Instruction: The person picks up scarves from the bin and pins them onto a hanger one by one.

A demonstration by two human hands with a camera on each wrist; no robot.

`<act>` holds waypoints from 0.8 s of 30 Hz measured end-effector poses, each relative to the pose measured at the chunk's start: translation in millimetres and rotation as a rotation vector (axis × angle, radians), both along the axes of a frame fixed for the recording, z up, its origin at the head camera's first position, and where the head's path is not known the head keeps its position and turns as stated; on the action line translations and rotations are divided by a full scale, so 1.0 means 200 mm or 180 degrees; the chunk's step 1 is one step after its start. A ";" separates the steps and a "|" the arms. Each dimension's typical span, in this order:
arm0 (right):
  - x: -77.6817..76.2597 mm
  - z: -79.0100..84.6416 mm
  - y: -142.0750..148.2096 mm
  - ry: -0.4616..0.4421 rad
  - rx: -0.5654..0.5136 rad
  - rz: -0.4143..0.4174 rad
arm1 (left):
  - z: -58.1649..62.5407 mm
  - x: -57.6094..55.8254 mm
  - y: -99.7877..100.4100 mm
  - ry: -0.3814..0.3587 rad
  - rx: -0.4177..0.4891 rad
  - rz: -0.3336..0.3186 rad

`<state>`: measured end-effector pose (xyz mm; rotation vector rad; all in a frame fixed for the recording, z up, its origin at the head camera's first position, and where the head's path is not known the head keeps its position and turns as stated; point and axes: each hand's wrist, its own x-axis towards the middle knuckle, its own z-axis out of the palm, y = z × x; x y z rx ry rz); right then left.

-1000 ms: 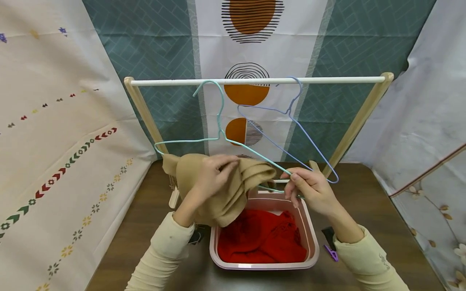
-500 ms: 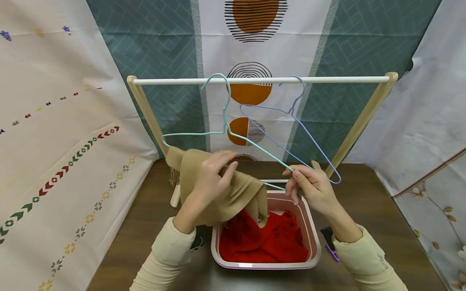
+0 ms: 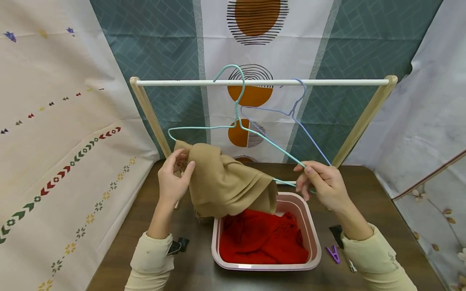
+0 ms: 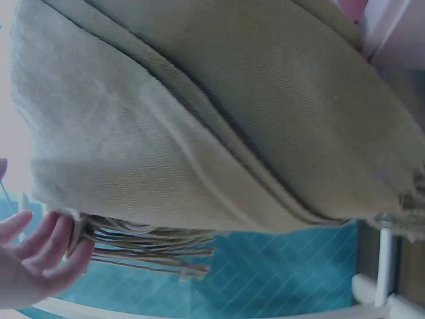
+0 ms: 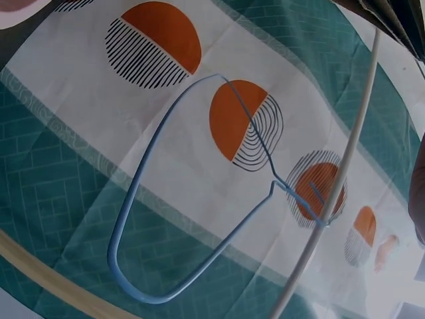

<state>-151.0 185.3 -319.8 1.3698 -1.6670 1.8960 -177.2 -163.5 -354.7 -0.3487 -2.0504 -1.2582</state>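
Note:
A tan fringed scarf (image 3: 229, 182) drapes in folds over the bottom bar of a mint-green wire hanger (image 3: 269, 141). At the hanger's right corner, my right hand (image 3: 325, 184) pinches the wire between thumb and fingers. The hanger is tilted, its hook standing in front of the rail in the head view. My left hand (image 3: 172, 178) is at the scarf's left end, thumb apart from the lightly bent fingers. In the left wrist view, those fingers (image 4: 63, 246) touch the scarf's edge near the fringe (image 4: 153, 246); their tips are partly hidden.
A wooden rack with a white rail (image 3: 174, 83) stands behind, a blue hanger (image 3: 309, 135) hooked on it. Below, a pink basin (image 3: 267, 266) holds red fringed cloth (image 3: 262, 238). A purple clip (image 3: 333, 254) and a black item (image 3: 336, 234) lie right of it.
My left hand has moved left from the scarf's middle to its left end. The hanger and scarf have shifted up and right, with my right hand still gripping the corner.

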 end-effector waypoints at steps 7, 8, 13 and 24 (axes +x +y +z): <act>-0.01 0.00 0.02 0.0017 0.0032 -0.0011 | 0.09 0.04 0.03 -0.0872 0.0600 -0.0720; -0.01 -0.01 0.02 0.0018 0.0040 -0.0014 | 0.10 0.05 0.04 -0.0871 0.0578 -0.0747; -0.02 -0.01 0.04 0.0006 0.0136 -0.0087 | 0.06 0.01 0.05 -0.0615 0.0397 -0.0776; -0.05 -0.06 0.04 -0.0045 0.0472 -0.0638 | 0.22 0.02 0.17 -0.0241 0.0838 -0.0721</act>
